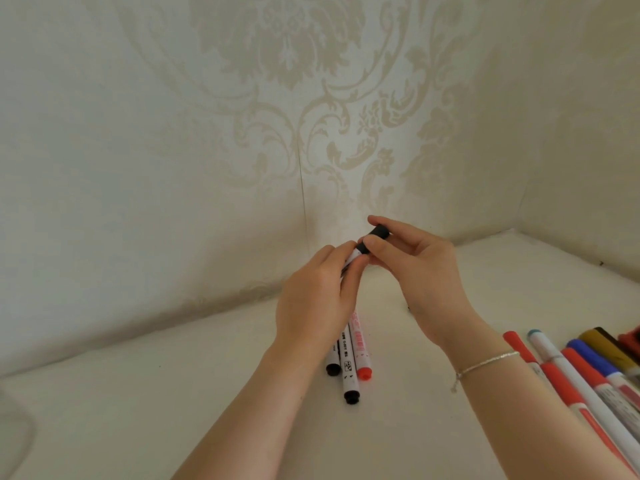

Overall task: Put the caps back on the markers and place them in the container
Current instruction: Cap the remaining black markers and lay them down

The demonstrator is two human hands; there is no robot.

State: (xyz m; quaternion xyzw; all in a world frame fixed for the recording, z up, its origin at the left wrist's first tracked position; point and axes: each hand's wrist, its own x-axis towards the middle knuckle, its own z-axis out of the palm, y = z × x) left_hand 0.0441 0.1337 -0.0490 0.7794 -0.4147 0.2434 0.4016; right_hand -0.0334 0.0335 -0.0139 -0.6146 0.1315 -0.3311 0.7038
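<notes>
At the far left edge of the pale table [104, 410] I can just make out a blurred, translucent rim [14, 434], which may be the container, though I cannot tell for sure. Moving right, three markers lie side by side near the middle, pointing away from me: a black-ended marker [333, 362] partly hidden under my wrist, a white marker [349, 368] with a black end nearest me, and a red marker [360, 348] touching it on the right; I judge they are parked there to wait their turn. Above them my left hand [315, 299] grips the white barrel of the held marker [351, 258], fingers curled round it to steady it. Just right of that, my right hand [415, 271] pinches the black cap [372, 239] between thumb and fingertips, the cap seated at the barrel's far end and the two hands nearly touching. Holding both ends close like this lets me push along the marker's axis; I reckon the cap is going on or being pressed home, but whether it has clicked I cannot see. A thin bracelet [485, 365] sits on the right wrist. At the near right, a fanned row of coloured markers [571, 379] lies close together, well apart from the middle three, reaching off the edge of view.
</notes>
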